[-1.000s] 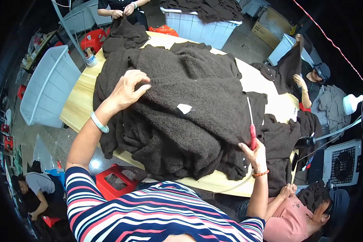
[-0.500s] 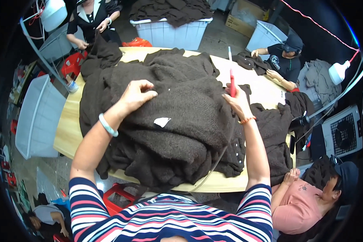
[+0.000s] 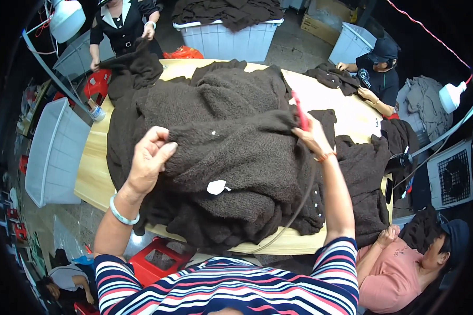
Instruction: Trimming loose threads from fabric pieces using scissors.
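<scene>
A large heap of dark brown knit garments covers the middle of the table. My left hand is closed, thumb against fingers, on the left end of a raised fold of a brown knit garment. A slim red pen-shaped tool is in my closed right hand, pointing away from me; its exact kind is unclear. The fold stretches across to the right hand's fingers, which may pinch it too. A white tag lies on the knit below the fold.
A grey cord runs from beside my right hand to the near table edge. Co-workers handle brown garments at the far left and far right; another sits at the near right. White bins, a lamp and a red stool surround the table.
My left hand has come nearer and left and now pinches the knit. A fold has risen between my hands. The red tool has tilted left, and the white tag has shifted nearer me.
</scene>
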The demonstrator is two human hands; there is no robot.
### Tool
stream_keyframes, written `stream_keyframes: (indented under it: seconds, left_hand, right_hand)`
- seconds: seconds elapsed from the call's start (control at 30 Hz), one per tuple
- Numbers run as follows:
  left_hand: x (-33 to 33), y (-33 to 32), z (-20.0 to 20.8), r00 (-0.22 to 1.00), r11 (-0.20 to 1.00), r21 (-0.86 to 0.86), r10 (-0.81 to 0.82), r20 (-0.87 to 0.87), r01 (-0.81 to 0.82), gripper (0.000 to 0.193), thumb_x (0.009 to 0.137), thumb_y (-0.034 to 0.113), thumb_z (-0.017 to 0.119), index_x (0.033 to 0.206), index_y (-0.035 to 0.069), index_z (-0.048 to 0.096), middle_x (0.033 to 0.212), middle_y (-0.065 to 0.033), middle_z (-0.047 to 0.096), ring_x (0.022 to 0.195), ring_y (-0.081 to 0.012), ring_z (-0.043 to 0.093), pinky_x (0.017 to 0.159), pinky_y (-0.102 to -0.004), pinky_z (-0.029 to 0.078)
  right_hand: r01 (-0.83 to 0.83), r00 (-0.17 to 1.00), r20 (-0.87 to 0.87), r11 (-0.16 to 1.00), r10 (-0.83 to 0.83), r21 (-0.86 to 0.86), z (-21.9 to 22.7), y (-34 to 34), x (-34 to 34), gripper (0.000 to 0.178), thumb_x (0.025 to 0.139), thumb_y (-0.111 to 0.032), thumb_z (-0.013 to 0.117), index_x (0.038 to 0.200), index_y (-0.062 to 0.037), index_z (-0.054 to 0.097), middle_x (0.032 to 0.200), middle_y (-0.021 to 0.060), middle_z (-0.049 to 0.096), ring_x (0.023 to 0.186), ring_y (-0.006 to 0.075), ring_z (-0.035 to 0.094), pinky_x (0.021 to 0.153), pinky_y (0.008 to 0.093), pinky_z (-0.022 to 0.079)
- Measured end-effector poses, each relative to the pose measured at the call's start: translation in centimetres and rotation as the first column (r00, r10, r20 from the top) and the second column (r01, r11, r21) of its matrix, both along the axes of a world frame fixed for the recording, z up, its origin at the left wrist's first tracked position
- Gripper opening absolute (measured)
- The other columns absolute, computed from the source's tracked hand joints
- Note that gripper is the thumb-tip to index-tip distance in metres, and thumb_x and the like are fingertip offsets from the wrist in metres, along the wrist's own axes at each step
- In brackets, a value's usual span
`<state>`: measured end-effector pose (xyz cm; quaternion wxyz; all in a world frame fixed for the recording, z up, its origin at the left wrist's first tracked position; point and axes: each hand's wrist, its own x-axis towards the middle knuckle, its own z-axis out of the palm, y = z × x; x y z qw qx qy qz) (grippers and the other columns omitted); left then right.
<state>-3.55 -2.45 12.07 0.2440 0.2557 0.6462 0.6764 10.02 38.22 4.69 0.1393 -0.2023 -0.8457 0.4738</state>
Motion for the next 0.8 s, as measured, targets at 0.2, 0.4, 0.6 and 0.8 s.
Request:
stream_keyframes:
  seconds: [0.2, 0.4, 0.6, 0.8]
  left_hand:
    - [-1.5, -3.0, -2.3, 0.992, 0.991, -0.047, 0.123, 0.020, -0.122, 0.014, 0.095, 0.013, 0.062, 0.105, 0.010, 0.052, 0.076, 0.0087, 0.052, 0.055, 0.0037, 0.035, 0.046, -0.0131, 0.028]
    - [-0.9, -1.4, -3.6, 0.766, 0.710, -0.563, -0.053, -0.641, -0.423, 0.022, 0.085, 0.000, 0.065, 0.103, 0.002, 0.054, 0.076, -0.0046, 0.055, 0.064, -0.0139, 0.055, 0.059, -0.0291, 0.045]
    - [4.8, 8.8, 0.9, 0.265, 0.949, -0.209, -0.143, -0.954, -0.237, 0.045, 0.078, 0.012, 0.071, 0.119, 0.004, 0.057, 0.117, -0.0180, 0.058, 0.111, -0.0361, 0.054, 0.097, -0.0439, 0.044]
    - [4.6, 15.7, -8.6, 0.210, 0.783, -0.593, -0.557, -0.803, -0.189, 0.071, 0.082, 0.036, 0.072, 0.141, 0.008, 0.043, 0.143, -0.0212, 0.043, 0.136, -0.0403, 0.036, 0.112, -0.0557, 0.028]
  right_hand:
    - [0.177, 0.982, 0.067, 0.984, -0.174, -0.028, 2.1, -1.2, 15.1, 0.051, 0.075, 0.009, 0.059, 0.125, -0.0006, 0.055, 0.087, -0.0007, 0.054, 0.077, 0.0077, 0.053, 0.073, 0.0229, 0.046]
    - [0.150, 0.916, 0.351, 0.977, -0.194, 0.150, -4.8, -3.9, 22.2, 0.044, 0.077, -0.003, 0.071, 0.119, -0.0023, 0.058, 0.075, 0.0031, 0.058, 0.069, 0.0121, 0.057, 0.066, 0.0281, 0.048]
    - [0.386, 0.789, 0.238, 0.759, -0.566, 0.525, -3.9, -5.4, 23.6, 0.031, 0.090, -0.033, 0.065, 0.099, -0.0034, 0.061, 0.085, 0.0197, 0.062, 0.079, 0.0403, 0.063, 0.070, 0.0478, 0.048]
    - [0.282, 0.955, -0.088, 0.959, -0.282, -0.009, -0.5, -6.6, 19.3, 0.045, 0.095, -0.010, 0.057, 0.138, -0.0078, 0.042, 0.103, 0.0135, 0.067, 0.088, 0.0200, 0.069, 0.079, 0.0353, 0.053]
